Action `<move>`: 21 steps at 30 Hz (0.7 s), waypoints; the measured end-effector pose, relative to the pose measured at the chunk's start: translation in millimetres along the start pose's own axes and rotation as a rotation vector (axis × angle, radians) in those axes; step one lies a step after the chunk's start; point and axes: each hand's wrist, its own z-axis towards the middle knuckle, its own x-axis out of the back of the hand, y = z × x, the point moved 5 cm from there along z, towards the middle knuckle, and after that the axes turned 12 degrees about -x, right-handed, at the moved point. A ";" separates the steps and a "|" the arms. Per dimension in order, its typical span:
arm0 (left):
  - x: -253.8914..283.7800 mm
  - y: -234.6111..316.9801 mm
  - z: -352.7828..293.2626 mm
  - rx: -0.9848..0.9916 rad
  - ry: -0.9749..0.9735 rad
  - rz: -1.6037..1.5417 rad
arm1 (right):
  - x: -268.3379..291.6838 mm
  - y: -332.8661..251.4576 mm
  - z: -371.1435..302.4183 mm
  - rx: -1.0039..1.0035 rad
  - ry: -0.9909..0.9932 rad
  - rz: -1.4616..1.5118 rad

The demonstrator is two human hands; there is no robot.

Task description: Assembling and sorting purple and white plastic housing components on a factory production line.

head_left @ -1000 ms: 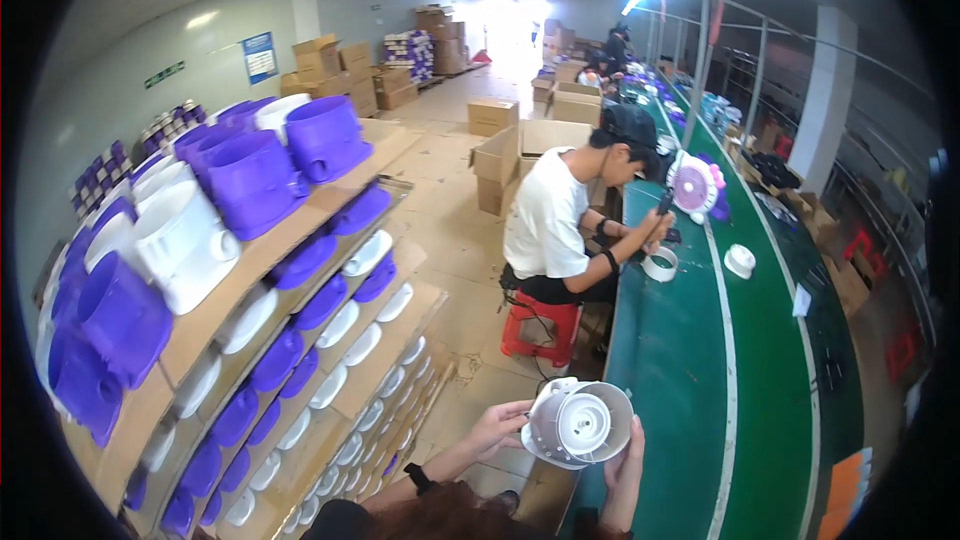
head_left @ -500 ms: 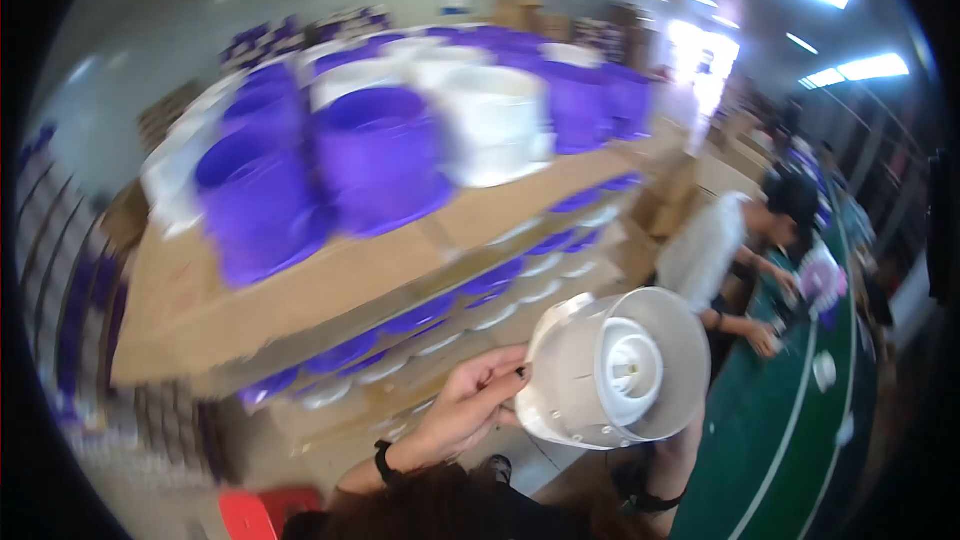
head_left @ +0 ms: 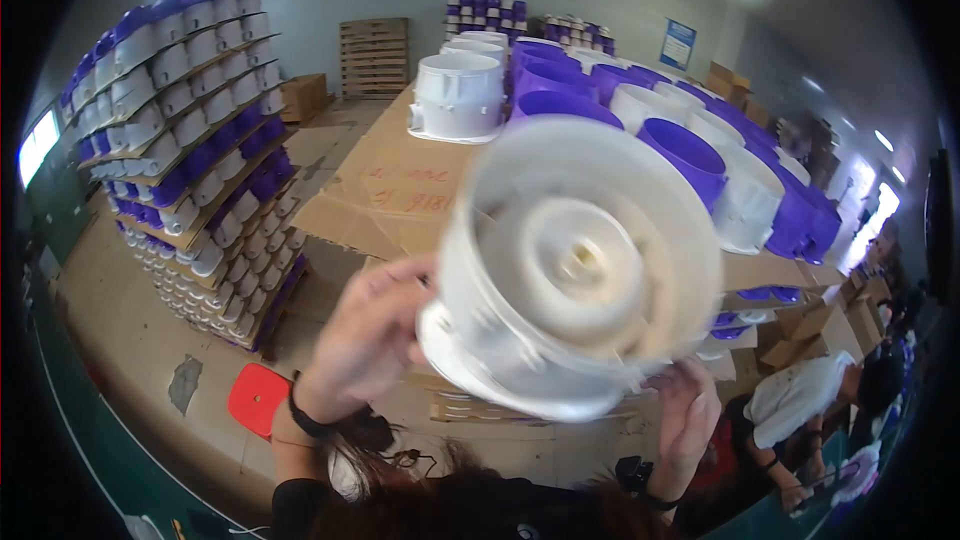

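Held up close before me is a round white plastic housing (head_left: 580, 270), tilted so its open mouth faces me, with a ring-shaped cup in its centre. My left hand (head_left: 375, 330) grips its flanged base at the left, thumb and fingers closed on the edge. At the lower right, my right hand (head_left: 686, 410) supports the housing with its fingers against the underside; part of them is hidden behind it. Beyond it, similar white housings (head_left: 458, 95) and purple housings (head_left: 685, 160) stand in rows on a cardboard sheet (head_left: 385, 190) atop a stack.
A tall layered stack of white and purple housings (head_left: 190, 150) rises at the left. By my left arm is a red stool (head_left: 258, 400). A co-worker (head_left: 800, 405) bends over a green workbench at the lower right. Cardboard boxes (head_left: 810, 335) lie beside the stack.
My view has swung left, bringing the left-hand stack in. The housing has risen closer to me and moved over the near edge of the cardboard-topped stack; my right hand's fingers now show.
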 end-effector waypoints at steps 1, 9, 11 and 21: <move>9.6 15.6 1.5 -0.064 0.093 0.021 | -7.1 3.9 5.1 -0.022 -0.028 -0.012; 93.3 80.8 48.2 -0.135 0.128 0.288 | -12.8 24.9 19.1 -0.078 -0.057 0.026; 98.5 81.7 57.3 -0.101 0.165 0.347 | -10.0 24.9 19.3 -0.081 -0.035 0.028; 116.0 70.4 91.6 0.072 0.132 0.432 | -0.4 31.1 18.1 -0.125 0.042 -0.055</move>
